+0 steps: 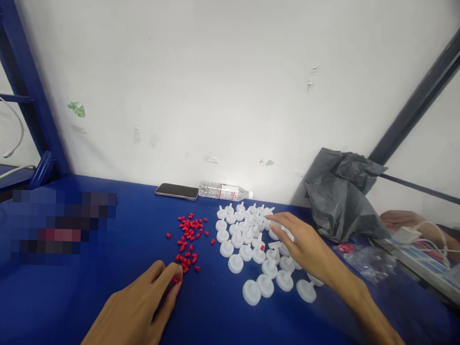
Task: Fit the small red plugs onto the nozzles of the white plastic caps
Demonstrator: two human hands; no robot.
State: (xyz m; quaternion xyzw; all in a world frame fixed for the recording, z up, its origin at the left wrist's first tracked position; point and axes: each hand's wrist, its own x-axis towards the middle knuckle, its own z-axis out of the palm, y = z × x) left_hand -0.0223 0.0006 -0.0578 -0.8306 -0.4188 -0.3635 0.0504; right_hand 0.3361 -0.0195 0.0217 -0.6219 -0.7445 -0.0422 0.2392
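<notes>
My left hand (146, 300) is at the near edge of the pile of small red caps (190, 229), thumb and forefinger closed on one red cap (176, 280). My right hand (293, 240) reaches over the far right part of a group of white round plastic pieces with thin spouts (246, 252). Its fingers stretch forward, apart from each other, with the fingertips at the spouts; I see no piece held in them. One red cap (262, 247) lies among the white pieces. Some white pieces are hidden under my right hand and forearm.
A phone (176, 191) and a clear water bottle (225, 191) lie along the wall. To the right are a grey plastic bag (338, 196), clear plastic wrapping (370, 263) and a power strip (430, 260) with cables. Part of another person's bare skin (398, 218) shows behind it.
</notes>
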